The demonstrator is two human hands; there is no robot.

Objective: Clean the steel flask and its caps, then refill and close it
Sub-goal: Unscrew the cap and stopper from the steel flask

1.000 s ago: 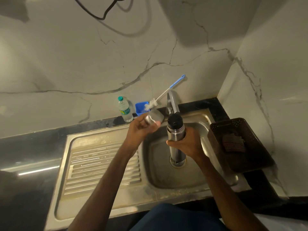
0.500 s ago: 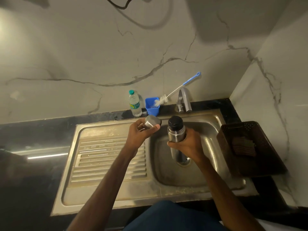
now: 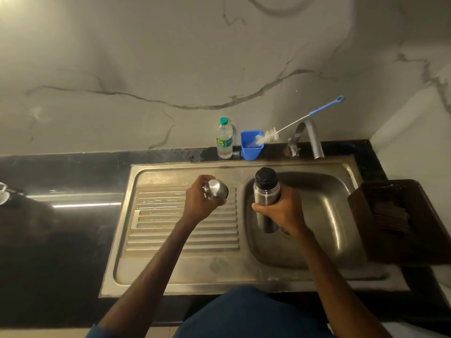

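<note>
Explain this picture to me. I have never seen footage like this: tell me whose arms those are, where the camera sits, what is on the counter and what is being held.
There is no machine here. A person wears a wide-angle camera on the head, looking down, so both arms reach in from below. The left hand grips a rounded steel cap over the drainboard. The right hand grips the steel flask upright over the sink basin; a black inner cap sits on its top. Behind the sink, on the black counter, stand a plastic water bottle and a blue cup with a bottle brush leaning in it, beside the tap. On the right is a dark basket holding a brown pad.
</note>
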